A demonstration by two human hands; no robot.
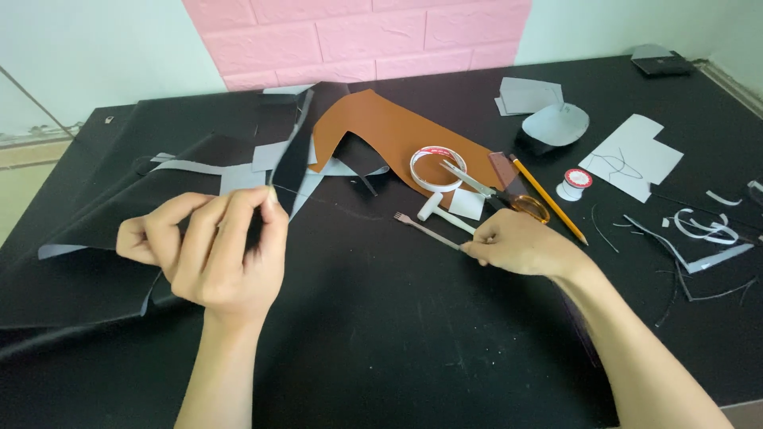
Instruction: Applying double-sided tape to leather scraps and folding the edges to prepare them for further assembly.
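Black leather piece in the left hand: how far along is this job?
Done: cutting looks underway, with thin offcut strips lying at the table's right and a shaped brown leather sheet behind. In hand: the left hand pinches a small black leather piece, while the right hand closes on the handle of a pronged punch. Left: no punched holes or stitching show; thread spool and mallet lie untouched.

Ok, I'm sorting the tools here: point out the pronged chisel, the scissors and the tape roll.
pronged chisel [425,230], head view, on its metal shaft.
scissors [470,179], head view, on the blades.
tape roll [421,179], head view, on its left rim.
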